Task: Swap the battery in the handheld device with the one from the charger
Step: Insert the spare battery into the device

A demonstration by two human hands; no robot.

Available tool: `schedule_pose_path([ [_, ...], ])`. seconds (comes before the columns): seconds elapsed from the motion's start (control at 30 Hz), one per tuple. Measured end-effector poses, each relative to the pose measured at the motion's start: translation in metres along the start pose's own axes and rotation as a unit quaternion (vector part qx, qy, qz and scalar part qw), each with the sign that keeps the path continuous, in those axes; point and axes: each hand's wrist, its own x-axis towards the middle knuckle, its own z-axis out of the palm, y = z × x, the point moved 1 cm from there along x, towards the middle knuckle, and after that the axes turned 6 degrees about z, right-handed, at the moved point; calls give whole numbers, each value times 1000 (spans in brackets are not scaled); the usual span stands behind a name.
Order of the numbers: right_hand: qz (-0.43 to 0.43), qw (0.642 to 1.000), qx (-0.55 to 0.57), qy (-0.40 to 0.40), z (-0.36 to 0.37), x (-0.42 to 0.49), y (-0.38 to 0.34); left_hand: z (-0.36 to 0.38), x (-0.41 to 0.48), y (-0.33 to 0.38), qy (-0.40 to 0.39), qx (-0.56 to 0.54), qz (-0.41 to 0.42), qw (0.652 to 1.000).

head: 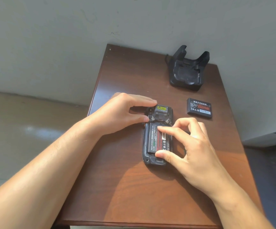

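A black handheld device [150,160] lies face down on the brown table [134,187], its back cover off. A black battery [153,139] with a printed label sits in its open bay. My left hand [122,113] grips the device's top end between thumb and fingers. My right hand [186,146] pinches the battery, index fingertip on its upper part and thumb at its lower edge. A second black battery [199,107] lies loose on the table to the right. The black charger cradle [187,70] stands at the back right with its slot showing nothing inside.
The table stands against a grey wall [67,38], with its left edge dropping to a concrete floor [26,138]. A cable runs behind the charger cradle. Bare wood lies in front of the device, toward me.
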Motion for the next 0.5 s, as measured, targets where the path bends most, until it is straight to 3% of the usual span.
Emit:
schedule_pose_path([
  [0.27,75,993,6,-90,-5,9,-6,-1,-1,3,-6,7,3,1000],
  [0.5,50,995,-8,-83,-10,10,-9,0,0,3,-3,-11,1,1000],
])
